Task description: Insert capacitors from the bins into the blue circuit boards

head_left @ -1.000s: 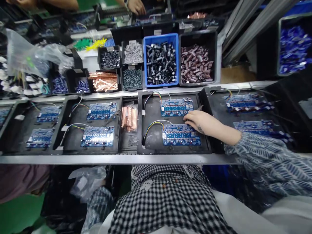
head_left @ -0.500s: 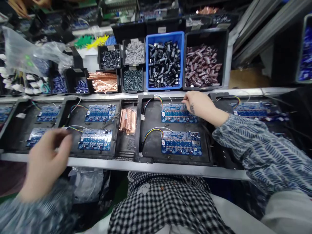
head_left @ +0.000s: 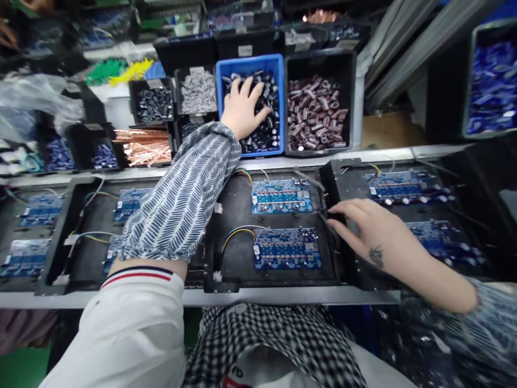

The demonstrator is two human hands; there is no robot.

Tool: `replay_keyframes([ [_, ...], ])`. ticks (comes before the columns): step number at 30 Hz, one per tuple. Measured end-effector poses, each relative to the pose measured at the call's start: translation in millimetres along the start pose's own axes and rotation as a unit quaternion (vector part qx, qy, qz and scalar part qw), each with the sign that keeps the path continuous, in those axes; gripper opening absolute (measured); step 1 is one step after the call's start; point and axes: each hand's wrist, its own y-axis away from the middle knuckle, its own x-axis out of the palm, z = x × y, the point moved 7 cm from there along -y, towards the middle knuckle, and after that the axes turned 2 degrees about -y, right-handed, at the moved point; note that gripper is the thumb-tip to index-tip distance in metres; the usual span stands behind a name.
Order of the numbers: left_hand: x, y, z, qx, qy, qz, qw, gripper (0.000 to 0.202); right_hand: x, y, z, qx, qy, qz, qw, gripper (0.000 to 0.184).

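My left hand (head_left: 242, 105) reaches into the blue bin (head_left: 249, 153) of black capacitors, fingers spread over the parts. My right hand (head_left: 374, 237) lies on the right edge of the middle black tray (head_left: 238, 269), fingers stretched out and touching the tray rim. That tray carries two blue circuit boards, the upper circuit board (head_left: 281, 195) and the lower circuit board (head_left: 287, 248), each with coloured wires. Nothing shows between the fingers of either hand.
A black bin of maroon capacitors (head_left: 317, 110) stands right of the blue bin. Small black bins (head_left: 153, 102) and copper strips (head_left: 143, 145) sit to the left. More trays with blue boards (head_left: 404, 186) line the conveyor. Another person's hand (head_left: 6, 35) shows at far top left.
My left hand rose from the lower left and went up into the blue capacitor bin. My right hand drew back from the upper board to the tray's right edge.
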Motion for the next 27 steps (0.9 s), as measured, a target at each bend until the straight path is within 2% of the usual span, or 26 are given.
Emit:
replay_keyframes([
  [4, -2.1, 9, -6, -0.016, 0.005, -0.045, 0.999, 0.064, 11, 12, -3, -0.009, 0.062, 0.008, 0.998, 0.025],
  [6, -3.6, 13, -7, -0.034, -0.002, -0.041, 0.999, 0.06, 20, 6, -4, 0.001, 0.127, 0.033, 0.991, 0.024],
  [9, -5.5, 11, -5, -0.06, 0.0, -0.033, 0.998, 0.048, 32, -3, 0, 0.032, 0.211, 0.104, 0.972, 0.021],
  [11, -6.7, 7, -1, -0.07, 0.011, -0.027, 0.997, 0.038, 36, -6, 5, 0.046, 0.232, 0.138, 0.962, 0.017],
  [14, -10.9, 2, 7, -0.075, 0.027, -0.025, 0.996, 0.035, 41, -6, 13, 0.043, 0.22, 0.148, 0.963, 0.017],
  [17, -17.7, 1, 13, -0.064, 0.067, -0.031, 0.995, 0.039, 45, -2, 23, 0.006, 0.191, 0.121, 0.974, 0.016],
  [20, -24.1, 1, 17, -0.055, 0.112, -0.033, 0.992, 0.044, 38, 2, 31, -0.037, 0.177, 0.058, 0.982, 0.016],
  [24, -34.9, -1, 22, -0.035, 0.137, -0.042, 0.989, 0.053, 6, -3, 32, -0.044, 0.12, -0.048, 0.991, 0.025],
  [27, -42.9, -1, 18, -0.025, 0.168, -0.037, 0.985, 0.051, -19, -18, 30, -0.047, 0.065, -0.11, 0.991, 0.024],
])
